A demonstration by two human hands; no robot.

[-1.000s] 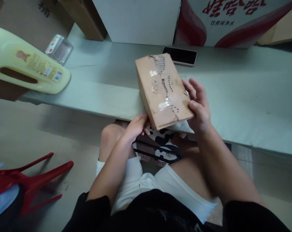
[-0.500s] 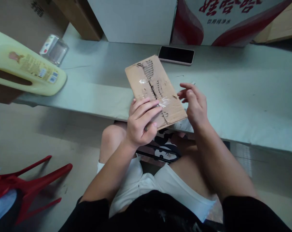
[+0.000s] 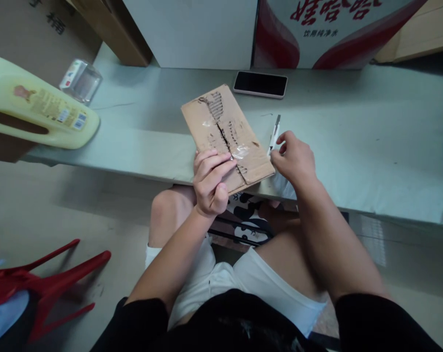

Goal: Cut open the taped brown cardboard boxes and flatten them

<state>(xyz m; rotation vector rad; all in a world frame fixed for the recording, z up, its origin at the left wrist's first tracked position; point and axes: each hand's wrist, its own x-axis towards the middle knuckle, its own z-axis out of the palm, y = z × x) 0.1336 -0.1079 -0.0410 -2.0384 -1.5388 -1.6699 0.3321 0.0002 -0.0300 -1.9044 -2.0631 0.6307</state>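
My left hand [image 3: 212, 181] is closed on the lower left part of a flat brown cardboard box [image 3: 239, 137], fingers across its top face. Torn patches, a dark seam and bits of clear tape mark that face. The box is tilted over the front edge of the table. Just right of the box, a white utility knife [image 3: 274, 135] with a grey tip points away from me. Curled around the knife's near end are the thumb and fingers of my right hand [image 3: 293, 156]; the box's corner is close beside them.
A phone [image 3: 261, 84] lies behind the box on the pale-covered table [image 3: 353, 146]. White and red cartons [image 3: 280, 44] stand at the back. To the left are a yellow bottle [image 3: 41, 105] and a clear plastic container [image 3: 82, 80]. A red stool [image 3: 49, 288] stands on the floor, lower left.
My right hand has gone from spread fingers to a pinch at the utility knife, which now shows clearly. The view has shifted slightly; my left hand still holds the box.
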